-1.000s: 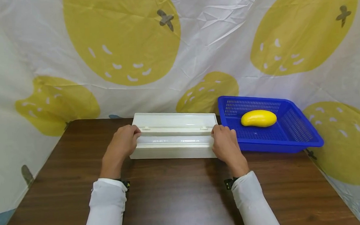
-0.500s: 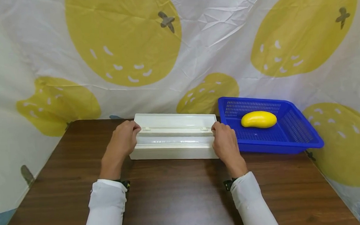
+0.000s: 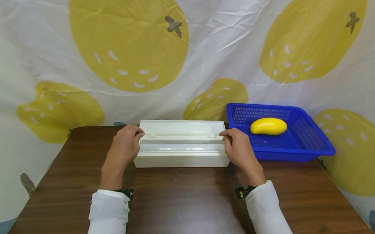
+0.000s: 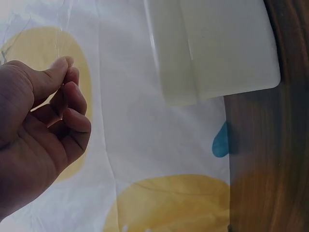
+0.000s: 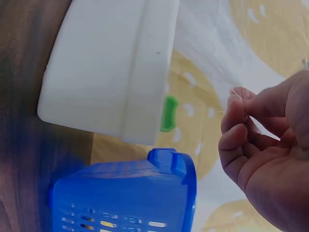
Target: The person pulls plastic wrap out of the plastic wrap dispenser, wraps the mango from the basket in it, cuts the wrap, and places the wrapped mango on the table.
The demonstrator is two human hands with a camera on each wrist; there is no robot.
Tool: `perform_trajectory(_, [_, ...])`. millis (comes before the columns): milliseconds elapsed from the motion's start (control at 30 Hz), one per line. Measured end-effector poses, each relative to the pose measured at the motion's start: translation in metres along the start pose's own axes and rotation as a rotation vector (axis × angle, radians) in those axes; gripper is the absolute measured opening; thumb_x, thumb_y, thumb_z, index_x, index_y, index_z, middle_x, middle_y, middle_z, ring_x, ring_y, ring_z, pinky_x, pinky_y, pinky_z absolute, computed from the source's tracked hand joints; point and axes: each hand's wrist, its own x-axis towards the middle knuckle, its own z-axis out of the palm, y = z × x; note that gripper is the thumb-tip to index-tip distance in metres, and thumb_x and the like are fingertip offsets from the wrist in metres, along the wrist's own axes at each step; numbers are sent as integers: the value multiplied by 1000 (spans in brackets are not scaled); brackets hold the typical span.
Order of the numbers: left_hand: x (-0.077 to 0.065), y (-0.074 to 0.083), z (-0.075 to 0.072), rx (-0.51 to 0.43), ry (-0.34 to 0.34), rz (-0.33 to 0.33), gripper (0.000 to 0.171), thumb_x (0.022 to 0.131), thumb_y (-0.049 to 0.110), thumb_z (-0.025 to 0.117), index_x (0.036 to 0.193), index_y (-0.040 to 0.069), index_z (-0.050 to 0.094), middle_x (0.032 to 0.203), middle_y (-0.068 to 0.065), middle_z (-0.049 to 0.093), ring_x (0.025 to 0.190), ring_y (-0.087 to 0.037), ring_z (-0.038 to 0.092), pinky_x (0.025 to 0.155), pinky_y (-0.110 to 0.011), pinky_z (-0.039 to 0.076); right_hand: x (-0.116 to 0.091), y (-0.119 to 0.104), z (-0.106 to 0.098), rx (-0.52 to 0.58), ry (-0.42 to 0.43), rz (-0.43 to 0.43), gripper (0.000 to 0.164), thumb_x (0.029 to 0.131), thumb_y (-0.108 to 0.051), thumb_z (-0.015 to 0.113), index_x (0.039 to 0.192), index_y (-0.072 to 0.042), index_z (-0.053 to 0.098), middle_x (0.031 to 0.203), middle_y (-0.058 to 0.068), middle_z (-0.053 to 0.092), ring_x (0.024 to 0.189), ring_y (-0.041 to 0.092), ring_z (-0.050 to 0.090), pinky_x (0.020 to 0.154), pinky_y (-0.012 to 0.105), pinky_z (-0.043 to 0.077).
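Note:
A white cling film dispenser (image 3: 181, 161) stands on the table, its lid raised at the back and a shiny roll inside. In the right wrist view, clear cling film (image 5: 210, 48) stretches from above the box to my right hand (image 5: 263, 140), gathered between thumb and forefinger. My left hand (image 4: 48, 111) pinches thumb and forefinger together over the other end of the box, with faint clear film at the tips. From the head view, both hands hover over the box's two ends, and the film itself barely shows.
Right of the box sits a blue plastic basket (image 3: 280, 154) with a yellow mango-shaped fruit (image 3: 268, 126) in it. A green piece (image 5: 169, 114) shows at the box's end. A fruit-print cloth (image 3: 136, 105) hangs behind the brown wooden table (image 3: 185, 208).
Both hands have spread slightly apart, the left a little leftward and the right a little rightward, lifting slightly from the box. The dispenser and basket stay in place.

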Motion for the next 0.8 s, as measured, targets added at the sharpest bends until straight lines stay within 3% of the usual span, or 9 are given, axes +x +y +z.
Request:
perform_trajectory(233, [-1,4,-5,-10,32,-1,16,98,5,57,98,-9,66,102,-26,66,96,-40,59,86,-59,51,-1,-2,-5,-5,2,-34,21,86,5,57,97,6,75,79,16,65,67,24,53,60,39,48])
perform_trajectory(500, [-1,9,-9,-18,50,9,17,98,4,56,97,-10,67,100,-27,66,95,-41,60,84,-59,52,-2,-3,-11,-23,-44,-16,23,91,5,56,104,4,75,83,16,65,68,24,51,59,38,47])
perform_trajectory(667, [-1,12,-11,-22,90,30,17,97,3,57,95,-10,67,97,-26,66,92,-40,60,81,-58,53,-1,-4,-14,-56,-45,-4,25,93,11,55,106,4,75,86,18,64,77,28,58,70,46,56])
perform_trajectory(800, [0,13,-11,-28,136,74,15,96,2,59,91,-10,67,92,-25,66,89,-39,60,78,-57,54,0,-4,-14,-65,1,-7,24,93,10,55,102,4,76,85,18,64,82,31,61,75,50,56])
